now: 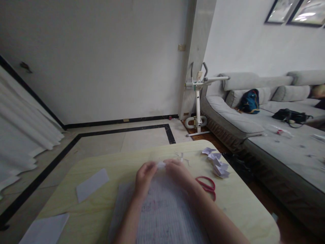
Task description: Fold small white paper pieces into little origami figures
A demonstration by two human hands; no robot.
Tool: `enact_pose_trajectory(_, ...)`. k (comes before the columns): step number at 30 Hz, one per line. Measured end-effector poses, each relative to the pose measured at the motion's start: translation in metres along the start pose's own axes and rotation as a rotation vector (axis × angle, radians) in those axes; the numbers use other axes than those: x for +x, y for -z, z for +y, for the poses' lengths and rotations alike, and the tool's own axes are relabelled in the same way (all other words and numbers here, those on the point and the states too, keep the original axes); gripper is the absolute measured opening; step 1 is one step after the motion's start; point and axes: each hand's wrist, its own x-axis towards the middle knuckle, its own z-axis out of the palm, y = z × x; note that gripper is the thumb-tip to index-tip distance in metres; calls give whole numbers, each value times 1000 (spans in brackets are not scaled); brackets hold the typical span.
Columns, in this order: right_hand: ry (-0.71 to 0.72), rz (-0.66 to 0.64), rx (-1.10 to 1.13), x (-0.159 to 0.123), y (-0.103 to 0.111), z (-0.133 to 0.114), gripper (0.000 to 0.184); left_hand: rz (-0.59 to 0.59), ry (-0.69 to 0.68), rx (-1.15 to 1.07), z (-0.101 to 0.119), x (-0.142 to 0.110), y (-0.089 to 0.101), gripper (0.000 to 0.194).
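Pinched small paper [160,165] between left hand [145,174] and right hand [177,172], likely to steady it — had scissors [212,189] at right, apparently within easy reach.

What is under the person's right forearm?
The right forearm passes over the large greyish sheet and table. Red scissors handles show beside it; the blades are out of sight, apparently covered.

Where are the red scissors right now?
In the head view, the red scissors lie toward the right of the table, beside the right forearm, below the folded papers.
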Motion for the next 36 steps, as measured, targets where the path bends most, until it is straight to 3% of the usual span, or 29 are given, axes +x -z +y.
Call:
enact_pose_trajectory(8, 0, -11, 14, -2, -1, -2, 21, 0, 1, 20, 3, -2, 0, 30)
enact_pose_trajectory(12, 35, -9, -16, -1, 0, 0, 21, -9, 63, -68, 1, -2, 1, 35)
enact_pose_trajectory(18, 57, -28, 6, -1, 0, 2, 22, -148, 153, -206, 5, -4, -2, 28)
enact_pose_trajectory(26, 124, -93, 113, 1, 1, 7, 29, -228, 188, -244, 13, -10, -6, 21)
enact_pose_trajectory(36, 336, 0, -312, 0, -3, 10, 19, -159, 117, -152, 9, -12, -9, 23)
